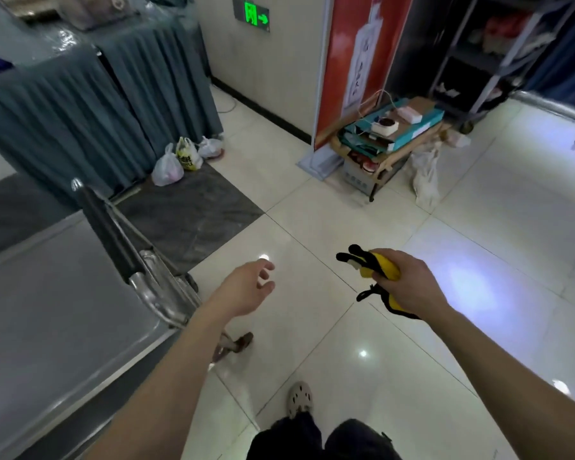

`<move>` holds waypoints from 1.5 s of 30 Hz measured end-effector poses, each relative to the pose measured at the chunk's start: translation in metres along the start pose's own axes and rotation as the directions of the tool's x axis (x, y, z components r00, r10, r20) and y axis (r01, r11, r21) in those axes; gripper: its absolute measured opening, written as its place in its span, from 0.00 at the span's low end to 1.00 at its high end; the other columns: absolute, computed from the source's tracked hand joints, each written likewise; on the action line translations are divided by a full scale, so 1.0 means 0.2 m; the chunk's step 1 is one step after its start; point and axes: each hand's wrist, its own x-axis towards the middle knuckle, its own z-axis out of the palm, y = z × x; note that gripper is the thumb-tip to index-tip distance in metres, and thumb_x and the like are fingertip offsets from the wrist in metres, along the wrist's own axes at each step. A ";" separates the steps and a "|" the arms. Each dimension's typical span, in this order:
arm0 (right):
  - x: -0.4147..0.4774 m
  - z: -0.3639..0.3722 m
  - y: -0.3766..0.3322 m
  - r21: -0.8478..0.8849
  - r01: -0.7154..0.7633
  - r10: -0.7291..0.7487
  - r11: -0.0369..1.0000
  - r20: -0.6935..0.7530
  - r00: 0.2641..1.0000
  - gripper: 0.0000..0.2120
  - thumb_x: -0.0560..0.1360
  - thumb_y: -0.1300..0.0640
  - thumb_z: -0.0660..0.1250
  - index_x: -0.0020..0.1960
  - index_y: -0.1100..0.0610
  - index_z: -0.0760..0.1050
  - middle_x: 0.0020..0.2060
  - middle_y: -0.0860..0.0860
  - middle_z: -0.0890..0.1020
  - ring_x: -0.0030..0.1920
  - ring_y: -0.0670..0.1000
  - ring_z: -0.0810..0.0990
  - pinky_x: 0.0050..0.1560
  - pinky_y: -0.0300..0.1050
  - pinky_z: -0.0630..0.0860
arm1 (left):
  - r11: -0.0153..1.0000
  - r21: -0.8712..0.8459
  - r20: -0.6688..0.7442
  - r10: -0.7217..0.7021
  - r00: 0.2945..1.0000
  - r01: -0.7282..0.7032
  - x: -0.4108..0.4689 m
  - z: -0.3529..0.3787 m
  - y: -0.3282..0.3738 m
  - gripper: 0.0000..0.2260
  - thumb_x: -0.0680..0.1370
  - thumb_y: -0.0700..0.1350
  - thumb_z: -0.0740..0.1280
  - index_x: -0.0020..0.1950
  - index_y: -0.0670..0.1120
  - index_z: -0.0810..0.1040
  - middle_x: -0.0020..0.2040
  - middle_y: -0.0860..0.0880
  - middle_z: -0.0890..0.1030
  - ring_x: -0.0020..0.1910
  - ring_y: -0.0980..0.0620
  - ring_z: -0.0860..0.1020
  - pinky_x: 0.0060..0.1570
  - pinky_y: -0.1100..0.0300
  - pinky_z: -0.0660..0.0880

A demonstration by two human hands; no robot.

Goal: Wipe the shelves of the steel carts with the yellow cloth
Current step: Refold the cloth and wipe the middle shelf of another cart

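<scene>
A steel cart point(47, 310) fills the lower left, its flat top shelf bare and its black-gripped handle point(107, 227) on the right end. My right hand point(409, 283) is over the tiled floor to the right of the cart, shut on a bunched yellow cloth point(384, 265) with black trim. My left hand point(249, 288) hovers just right of the cart's handle corner, fingers spread and holding nothing. Neither hand touches the cart.
Tables draped in grey-blue skirts point(80, 104) stand behind the cart, with plastic bags point(183, 161) on the floor beside them. A low cart stacked with boxes point(389, 134) and a red banner stand point(356, 61) sit ahead. My foot point(300, 398) is below.
</scene>
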 end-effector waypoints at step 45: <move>3.70 2.37 -3.43 0.418 0.892 -0.617 0.171 0.751 -0.234 0.25 0.76 0.57 0.77 0.71 0.44 0.78 0.61 0.45 0.82 0.61 0.51 0.82 0.60 0.51 0.78 | 0.084 -0.995 -0.093 -0.973 0.212 -0.051 1.54 -2.24 -1.89 0.25 0.86 0.65 0.61 0.63 0.44 0.83 0.49 0.47 0.90 0.48 0.45 0.89 0.53 0.46 0.86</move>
